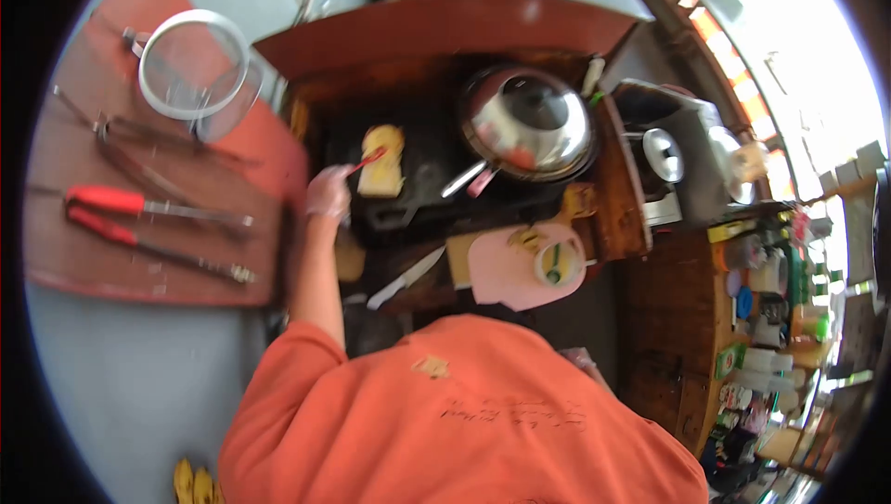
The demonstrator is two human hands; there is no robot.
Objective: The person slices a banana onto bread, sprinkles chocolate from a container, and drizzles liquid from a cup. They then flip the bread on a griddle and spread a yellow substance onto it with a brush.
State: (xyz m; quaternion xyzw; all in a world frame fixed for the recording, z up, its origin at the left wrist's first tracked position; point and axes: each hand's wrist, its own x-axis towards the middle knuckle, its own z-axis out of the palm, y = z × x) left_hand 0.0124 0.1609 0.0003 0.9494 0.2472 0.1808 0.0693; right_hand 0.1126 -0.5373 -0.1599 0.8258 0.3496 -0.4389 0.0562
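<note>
My left hand (327,194), in a clear plastic glove, is closed around a thin red utensil (368,161). The far end of that utensil rests on or just over a long piece of bread (380,179), yellowish on top, lying on the black griddle (427,156). Whether its tip is a brush or a spoon is too small to tell. Of my right hand (581,358) only a bit of gloved surface shows beside the orange shirt; its fingers are hidden. Nearest to it is a pink cutting board (501,272) bearing a white cup (557,264) with a green utensil inside.
A domed metal lid (529,123) covers the griddle's right side. A knife (406,278) lies in front. Red-handled tongs (148,212) and a round strainer (193,64) lie on the brown board at left. Metal pots (663,155) stand at right, beyond a wooden edge. Bananas (195,483) appear at lower left.
</note>
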